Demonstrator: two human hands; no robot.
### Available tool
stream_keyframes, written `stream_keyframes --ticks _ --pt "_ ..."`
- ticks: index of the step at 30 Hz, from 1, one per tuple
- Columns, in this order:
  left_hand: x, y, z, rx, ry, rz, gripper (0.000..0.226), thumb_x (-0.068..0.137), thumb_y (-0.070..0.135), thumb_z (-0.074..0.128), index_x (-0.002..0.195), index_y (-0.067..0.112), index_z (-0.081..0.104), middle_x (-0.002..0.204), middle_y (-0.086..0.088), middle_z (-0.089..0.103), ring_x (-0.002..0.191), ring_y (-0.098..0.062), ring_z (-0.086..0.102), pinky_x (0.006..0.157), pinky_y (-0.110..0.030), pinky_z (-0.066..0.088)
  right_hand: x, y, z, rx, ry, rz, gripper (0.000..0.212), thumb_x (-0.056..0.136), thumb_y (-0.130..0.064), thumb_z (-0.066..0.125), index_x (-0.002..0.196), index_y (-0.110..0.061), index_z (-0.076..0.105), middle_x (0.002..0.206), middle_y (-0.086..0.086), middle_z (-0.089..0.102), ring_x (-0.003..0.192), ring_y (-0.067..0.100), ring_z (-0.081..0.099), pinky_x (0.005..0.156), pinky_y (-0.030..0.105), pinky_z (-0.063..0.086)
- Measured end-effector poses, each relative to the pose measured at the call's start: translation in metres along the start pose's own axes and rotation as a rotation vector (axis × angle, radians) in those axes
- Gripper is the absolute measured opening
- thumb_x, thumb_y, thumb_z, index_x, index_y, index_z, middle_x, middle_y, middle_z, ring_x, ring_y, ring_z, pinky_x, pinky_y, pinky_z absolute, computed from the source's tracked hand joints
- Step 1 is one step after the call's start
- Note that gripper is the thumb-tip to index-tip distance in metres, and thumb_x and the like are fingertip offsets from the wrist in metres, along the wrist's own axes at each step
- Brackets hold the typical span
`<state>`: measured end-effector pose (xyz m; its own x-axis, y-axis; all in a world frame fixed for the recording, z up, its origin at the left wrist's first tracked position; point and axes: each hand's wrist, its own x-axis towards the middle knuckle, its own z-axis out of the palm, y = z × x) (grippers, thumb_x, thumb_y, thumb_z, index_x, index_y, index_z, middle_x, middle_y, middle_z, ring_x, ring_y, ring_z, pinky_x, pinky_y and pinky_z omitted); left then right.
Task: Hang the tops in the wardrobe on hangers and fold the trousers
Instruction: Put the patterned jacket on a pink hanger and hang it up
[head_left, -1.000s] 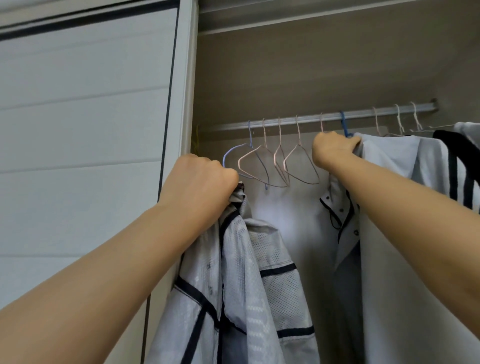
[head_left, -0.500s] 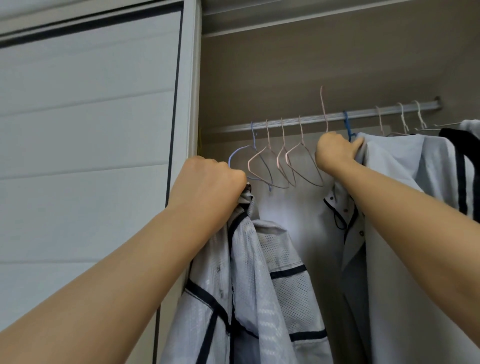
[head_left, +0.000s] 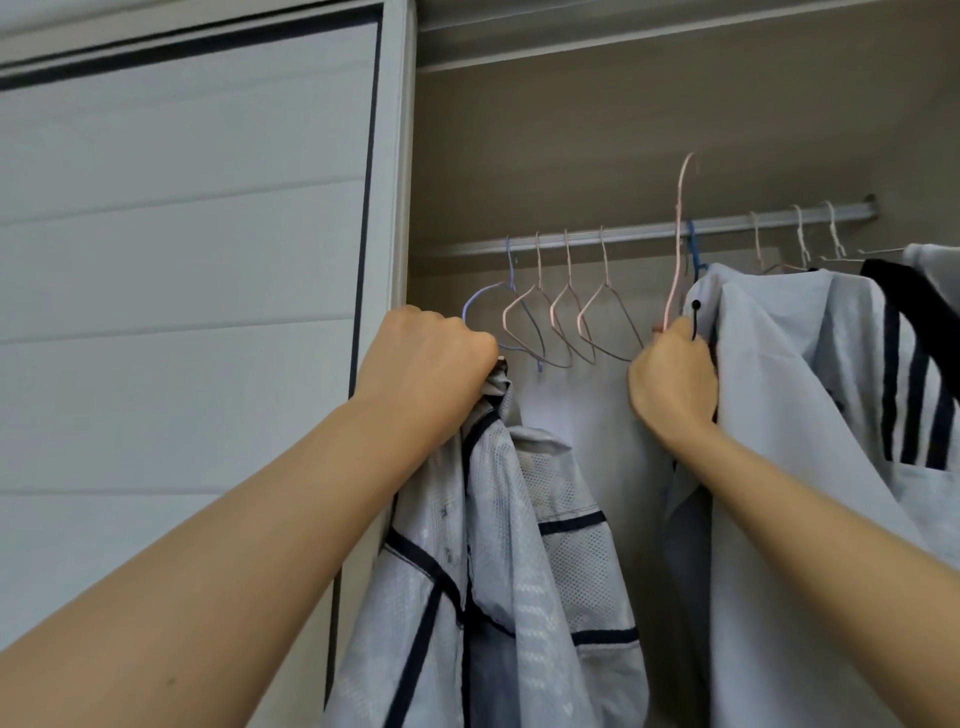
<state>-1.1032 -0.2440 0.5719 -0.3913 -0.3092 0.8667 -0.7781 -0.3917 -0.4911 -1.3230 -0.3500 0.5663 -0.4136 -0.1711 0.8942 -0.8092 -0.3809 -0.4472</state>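
Observation:
My left hand (head_left: 431, 358) grips the collar of a pale grey mesh top with dark stripes (head_left: 498, 561), which hangs down below my fist. My right hand (head_left: 672, 374) grips the neck of a pink wire hanger (head_left: 678, 234). Its hook stands clear above the wardrobe rail (head_left: 644, 233). The hanger's lower part is hidden by my hand and by the light grey top (head_left: 769, 415) beside it. Several bare wire hangers (head_left: 566, 317) hang on the rail between my two hands.
A white sliding wardrobe door (head_left: 182, 260) fills the left. More tops hang at the right, one with dark stripes (head_left: 914, 364), on white hangers (head_left: 800, 234). A blue hanger hook (head_left: 692, 249) sits on the rail just behind the pink one.
My right hand has lifted the pink hanger off the rail and drawn it towards me and down. My left hand keeps its hold on the mesh top.

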Motion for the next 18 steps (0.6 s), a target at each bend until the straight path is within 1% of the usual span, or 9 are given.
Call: stream_keyframes --ticks 2,3,5,8,10,11,13,15,18 --pt "-0.003 0.005 0.005 -0.017 -0.034 0.052 0.017 0.078 0.016 0.069 0.073 0.026 0.056 0.050 0.004 0.020 0.049 -0.022 0.033 0.049 -0.028 0.001 -0.019 0.008 -0.002 0.044 0.026 -0.061 0.030 0.097 -0.008 0.040 0.125 0.002 0.046 0.115 0.028 0.057 0.097 0.042 0.056 0.074 0.037 0.038" --pt "-0.002 0.006 0.009 -0.033 -0.009 0.054 0.016 0.084 0.014 0.063 0.077 0.026 0.054 0.053 0.003 0.025 0.050 -0.021 0.033 0.049 -0.028 0.004 -0.027 0.012 -0.003 0.072 0.034 -0.078 0.029 0.097 -0.010 0.040 0.123 -0.001 0.048 0.113 0.025 0.058 0.093 0.040 0.056 0.073 0.037 0.038" --pt "-0.003 0.006 0.007 -0.044 -0.005 0.029 0.016 0.087 0.013 0.060 0.078 0.025 0.055 0.053 0.003 0.027 0.045 -0.019 0.026 0.049 -0.028 0.005 -0.041 0.018 -0.011 0.180 0.023 -0.072 0.026 0.094 -0.010 0.043 0.120 -0.009 0.048 0.103 0.018 0.060 0.084 0.035 0.056 0.068 0.035 0.037" --pt "-0.003 0.002 0.001 -0.046 -0.013 0.015 0.014 0.082 0.018 0.068 0.073 0.025 0.060 0.048 0.003 0.023 0.041 -0.017 0.015 0.049 -0.026 0.003 -0.060 0.014 -0.024 0.459 -0.088 -0.008 0.026 0.090 -0.008 0.046 0.114 -0.016 0.046 0.086 0.012 0.063 0.072 0.022 0.059 0.065 0.035 0.046" --pt "-0.003 0.004 0.004 -0.049 -0.016 0.035 0.012 0.086 0.018 0.065 0.078 0.025 0.061 0.050 0.003 0.027 0.042 -0.017 0.019 0.048 -0.026 0.005 -0.064 0.013 -0.027 0.549 -0.148 0.033 0.025 0.089 -0.004 0.045 0.112 -0.016 0.045 0.078 0.003 0.064 0.060 0.002 0.056 0.059 0.020 0.044" --pt "-0.002 0.005 0.005 -0.053 -0.014 0.043 0.011 0.089 0.018 0.063 0.080 0.024 0.061 0.051 0.003 0.029 0.043 -0.017 0.021 0.048 -0.027 0.006 -0.065 0.012 -0.027 0.568 -0.166 0.053 0.023 0.090 -0.003 0.044 0.110 -0.015 0.045 0.074 -0.001 0.063 0.055 -0.001 0.052 0.054 0.015 0.040" --pt "-0.001 0.005 0.006 -0.046 0.006 0.049 0.011 0.092 0.019 0.059 0.082 0.024 0.059 0.053 0.002 0.030 0.044 -0.018 0.022 0.048 -0.027 0.007 -0.066 0.013 -0.026 0.582 -0.190 0.064 0.018 0.093 -0.004 0.041 0.107 -0.014 0.048 0.069 -0.004 0.061 0.058 0.001 0.051 0.055 0.017 0.038" --pt "-0.002 0.004 0.006 -0.032 0.011 0.049 0.014 0.093 0.020 0.058 0.080 0.024 0.055 0.054 0.002 0.031 0.044 -0.018 0.023 0.048 -0.027 0.008 -0.069 0.015 -0.025 0.615 -0.215 0.061 0.016 0.096 -0.007 0.039 0.102 -0.017 0.049 0.064 -0.004 0.059 0.061 0.010 0.053 0.058 0.022 0.040" --pt "-0.003 0.005 0.006 -0.029 -0.002 0.051 0.014 0.094 0.019 0.057 0.081 0.023 0.057 0.054 0.002 0.035 0.044 -0.017 0.027 0.047 -0.026 0.010 -0.074 0.022 -0.029 0.716 -0.235 0.049 0.014 0.097 -0.013 0.044 0.092 -0.026 0.045 0.052 -0.005 0.056 0.055 0.014 0.053 0.058 0.031 0.042"
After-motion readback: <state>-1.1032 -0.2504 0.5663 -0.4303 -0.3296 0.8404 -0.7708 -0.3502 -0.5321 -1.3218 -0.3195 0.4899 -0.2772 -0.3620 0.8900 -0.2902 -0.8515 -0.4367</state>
